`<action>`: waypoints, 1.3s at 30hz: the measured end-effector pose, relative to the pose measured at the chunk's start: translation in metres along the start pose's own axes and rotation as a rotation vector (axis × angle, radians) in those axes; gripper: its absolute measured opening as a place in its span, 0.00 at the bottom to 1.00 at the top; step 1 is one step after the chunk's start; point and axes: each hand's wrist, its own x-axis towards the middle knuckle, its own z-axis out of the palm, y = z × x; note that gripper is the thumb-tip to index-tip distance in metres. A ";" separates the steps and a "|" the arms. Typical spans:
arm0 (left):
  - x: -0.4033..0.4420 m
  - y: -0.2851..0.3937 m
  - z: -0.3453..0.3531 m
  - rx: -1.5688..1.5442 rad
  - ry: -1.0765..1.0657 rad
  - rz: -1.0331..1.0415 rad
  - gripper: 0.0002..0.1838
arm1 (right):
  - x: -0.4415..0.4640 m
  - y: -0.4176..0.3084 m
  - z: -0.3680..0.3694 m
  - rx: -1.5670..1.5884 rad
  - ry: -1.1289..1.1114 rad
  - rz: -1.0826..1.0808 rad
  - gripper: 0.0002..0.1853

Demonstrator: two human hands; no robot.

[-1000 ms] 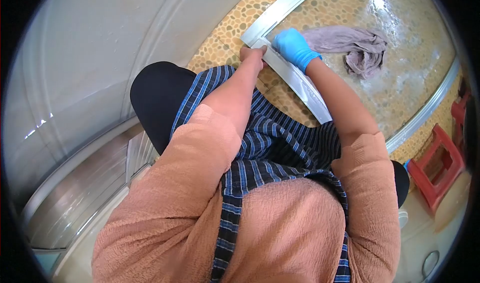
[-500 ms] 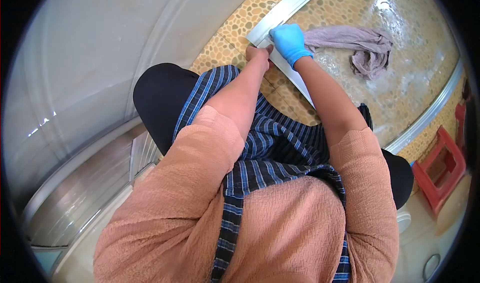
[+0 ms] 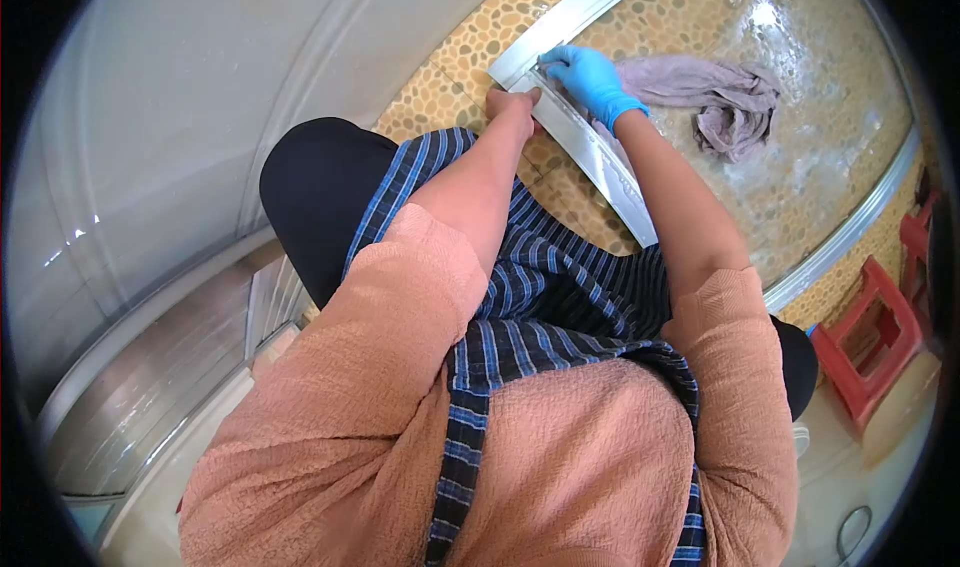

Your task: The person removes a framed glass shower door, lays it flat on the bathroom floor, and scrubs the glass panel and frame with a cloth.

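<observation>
A curved metal-framed glass panel [image 3: 700,202] lies over the pebble-patterned floor, wet and streaked with whitish foam. My bare left hand [image 3: 513,107] is closed round the straight metal rail [image 3: 600,162] near the frame's corner, thumb on top. My right hand [image 3: 588,77], in a blue glove, rests just beside it at the inner edge of the rail. Its fingers are bent together at the corner, and whatever they may hold is too small to make out. A crumpled grey-purple cloth [image 3: 735,117] lies on the glass, right of the glove.
A red plastic stool [image 3: 870,342] lies at the right. On the left stands a large pale curved panel [image 3: 180,97], with a metal-edged glass part [image 3: 150,367] below it. A striped apron [image 3: 540,287] covers my lap between my bent knees.
My right hand has shifted slightly along the rail near the corner, and its fingers look more extended than before. My left hand keeps its hold on the rail.
</observation>
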 end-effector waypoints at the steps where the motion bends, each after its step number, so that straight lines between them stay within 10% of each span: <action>1: -0.002 0.002 0.000 -0.001 0.001 -0.003 0.25 | 0.002 -0.004 -0.002 0.036 -0.019 0.044 0.13; 14: -0.013 0.006 -0.001 0.020 0.013 0.033 0.25 | 0.002 -0.014 0.029 -0.440 0.178 -0.031 0.13; 21: -0.009 0.003 0.001 -0.043 -0.026 -0.013 0.29 | 0.001 -0.005 0.019 0.029 0.113 0.338 0.20; 39: -0.010 0.005 0.004 -0.008 0.009 0.035 0.23 | 0.010 -0.004 0.009 -0.100 -0.210 0.147 0.22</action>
